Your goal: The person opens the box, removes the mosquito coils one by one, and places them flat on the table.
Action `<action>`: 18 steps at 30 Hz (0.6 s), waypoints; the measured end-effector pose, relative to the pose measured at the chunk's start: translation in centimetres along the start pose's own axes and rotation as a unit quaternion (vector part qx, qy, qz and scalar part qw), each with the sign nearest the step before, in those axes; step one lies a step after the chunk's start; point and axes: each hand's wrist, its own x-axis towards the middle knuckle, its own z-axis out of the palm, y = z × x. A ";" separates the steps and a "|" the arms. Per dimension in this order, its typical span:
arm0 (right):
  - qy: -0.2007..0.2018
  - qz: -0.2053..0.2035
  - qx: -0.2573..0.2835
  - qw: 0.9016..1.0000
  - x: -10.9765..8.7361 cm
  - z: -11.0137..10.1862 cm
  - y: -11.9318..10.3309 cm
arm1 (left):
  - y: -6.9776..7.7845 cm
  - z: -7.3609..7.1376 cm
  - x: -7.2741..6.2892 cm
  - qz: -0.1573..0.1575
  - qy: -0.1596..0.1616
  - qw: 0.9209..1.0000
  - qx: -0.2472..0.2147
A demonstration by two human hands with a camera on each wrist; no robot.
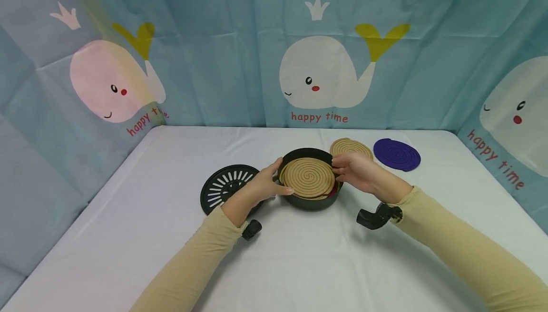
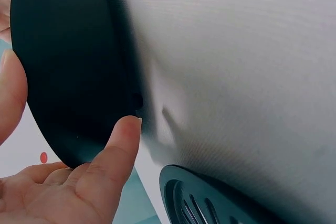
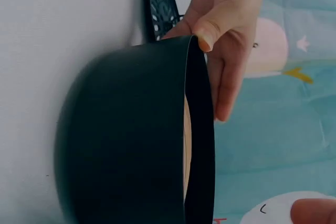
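Note:
A round, deep black pan or tin (image 1: 311,204) stands mid-table, and a tan spiral-coil coaster (image 1: 309,177) lies within its rim. More tan edge and a bit of dark red (image 1: 333,191) show under that coaster. My left hand (image 1: 264,184) holds the container's left side, thumb at the rim, other fingers against the outer wall; the left wrist view has this hand (image 2: 79,187) close to the dark side wall. At the right rim, my right hand (image 1: 357,171) has its fingertips beside the coaster's edge. Only a fingertip (image 3: 315,211) of it shows in the right wrist view, apart from the rim.
To the left, a black slotted round plate (image 1: 216,190) lies partly behind my left forearm. Another tan coil coaster (image 1: 348,145) and a purple one (image 1: 396,154) lie at the back right. A blue curtain with whale prints (image 1: 239,64) hangs behind the white-covered table (image 1: 299,264).

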 end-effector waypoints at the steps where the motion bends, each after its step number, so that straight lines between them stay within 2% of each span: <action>1: 0.002 0.000 -0.006 1.000 0.1 0.1 0.0 | 0.0 0.0 0.0 0.000 0.001 1.000 0.001; 6: 0.009 0.001 -0.022 1.000 0.3 0.5 0.0 | 0.0 0.0 -0.1 -0.001 0.002 1.000 -0.003; 12: 0.007 0.008 0.012 1.000 0.2 0.1 0.1 | -0.2 0.0 -0.1 0.007 -0.005 1.000 -0.011; 18: -0.012 0.012 0.036 0.999 -0.2 -0.3 0.0 | -0.2 0.0 -0.1 0.010 -0.004 1.000 -0.007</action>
